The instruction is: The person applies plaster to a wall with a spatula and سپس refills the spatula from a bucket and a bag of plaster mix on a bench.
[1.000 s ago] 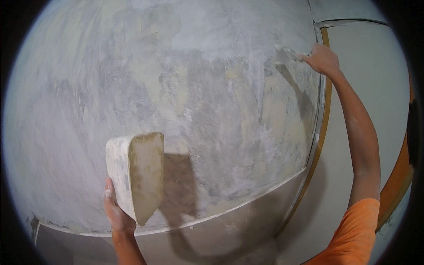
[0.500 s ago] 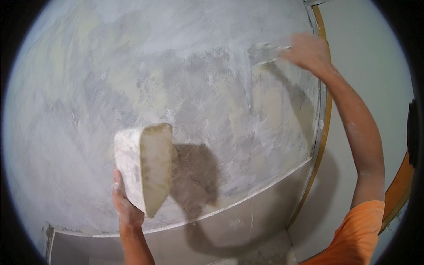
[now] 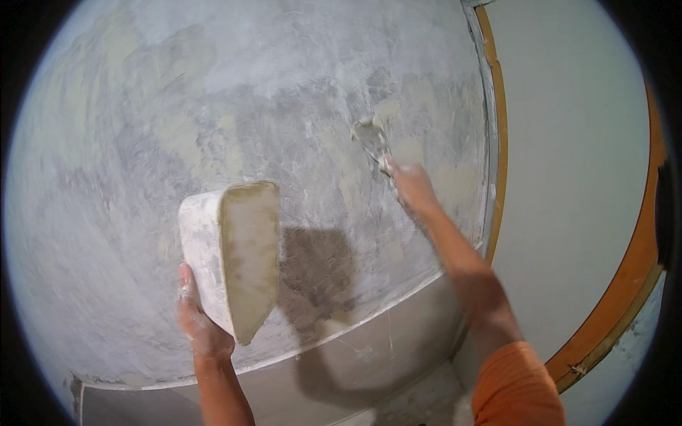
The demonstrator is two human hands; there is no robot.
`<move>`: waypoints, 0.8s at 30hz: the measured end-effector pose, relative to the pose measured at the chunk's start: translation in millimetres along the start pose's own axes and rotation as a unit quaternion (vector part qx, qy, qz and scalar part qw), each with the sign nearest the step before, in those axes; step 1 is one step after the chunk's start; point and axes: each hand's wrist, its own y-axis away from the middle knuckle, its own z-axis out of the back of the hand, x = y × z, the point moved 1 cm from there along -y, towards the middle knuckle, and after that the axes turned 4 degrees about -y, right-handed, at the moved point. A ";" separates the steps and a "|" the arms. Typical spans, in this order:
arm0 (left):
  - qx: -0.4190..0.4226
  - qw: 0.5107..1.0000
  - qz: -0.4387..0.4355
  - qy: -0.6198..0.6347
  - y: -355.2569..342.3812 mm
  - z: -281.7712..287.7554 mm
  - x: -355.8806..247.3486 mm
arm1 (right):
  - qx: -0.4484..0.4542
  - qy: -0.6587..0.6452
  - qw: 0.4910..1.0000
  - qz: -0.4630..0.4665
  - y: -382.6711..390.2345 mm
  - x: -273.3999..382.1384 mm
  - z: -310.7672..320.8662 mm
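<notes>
My left hand [image 3: 201, 319] grips a pale, putty-smeared tray [image 3: 227, 255] by its left side, holding it up in front of the wall in the lower middle. My right hand [image 3: 412, 188] is closed on the handle of a putty knife [image 3: 369, 138], whose metal blade, caked with white paste, is at the wall's surface above and right of the tray. The wall [image 3: 121, 177] is patched unevenly with grey, white and cream skim.
A thin ledge [image 3: 334, 339] runs along the bottom of the patched wall above grey tiles [image 3: 376, 341]. To the right stand a yellow-edged trim strip [image 3: 501, 142], a plain pale panel [image 3: 568, 177] and a curved-looking orange wooden edge [image 3: 625, 284].
My right hand and the putty knife have moved left and down from near the wall's right edge, the blade now angled upward. The held tray has risen slightly and shifted right.
</notes>
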 end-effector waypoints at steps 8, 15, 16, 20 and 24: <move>-0.035 0.999 0.027 0.004 7.7 14.4 1.0 | -0.089 0.171 0.980 0.043 26.8 53.0 58.9; -0.044 0.998 0.048 -0.023 18.8 29.6 13.8 | -0.270 0.184 0.919 0.223 33.0 100.8 43.9; -0.044 0.998 0.047 -0.018 19.2 33.2 14.4 | -0.284 0.208 0.902 0.252 40.5 102.4 38.5; -0.022 0.998 0.060 0.006 15.2 39.2 22.2 | -0.305 0.351 0.826 0.319 29.8 62.3 -8.2; -0.033 0.998 0.047 -0.004 16.5 28.4 16.8 | -0.140 0.348 0.877 0.300 34.3 36.2 -41.9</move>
